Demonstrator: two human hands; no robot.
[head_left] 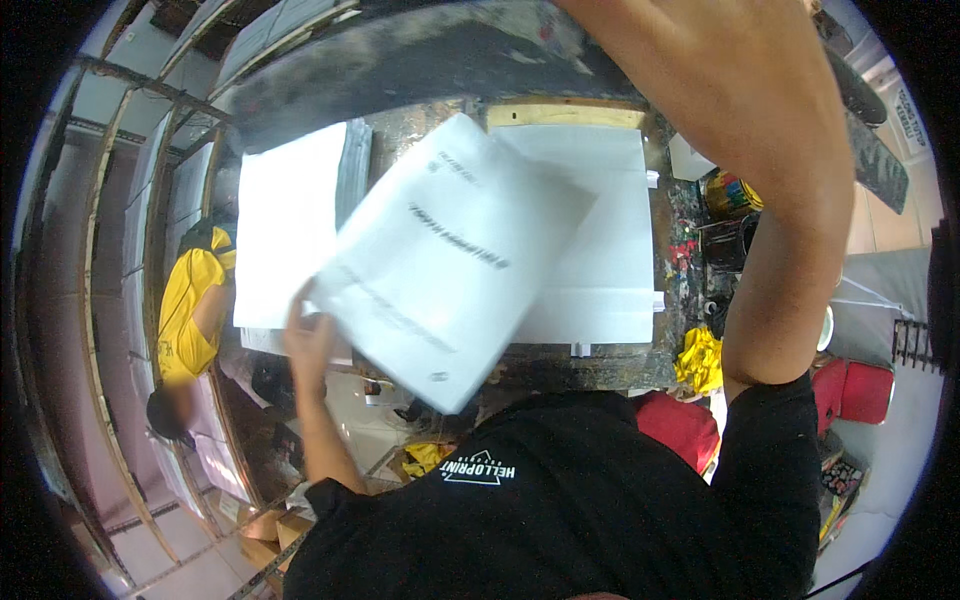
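Observation:
My left hand [309, 338] pinches the left edge of a printed white sheet [440, 260]. The sheet is tilted, blurred by motion, and carries dark lines of print. Whether it is a single sheet or a flat bag, I cannot tell. Part of it overlaps a plain white sheet [595, 240] lying on the worktable [560, 372], with small white tabs along its edges. To the left lies a white stack [288, 215]. My right arm [790, 200] is raised at the upper right, close to the camera; its fingers are cut off by the top edge.
A dark, smudged panel [420, 80] crosses the far side. Paint cans [733, 195] and a crumpled yellow cloth [700, 360] sit at the right. Racks [95, 250] and a person in yellow [192, 310] are at the left. A red chair [865, 392] stands behind my right arm.

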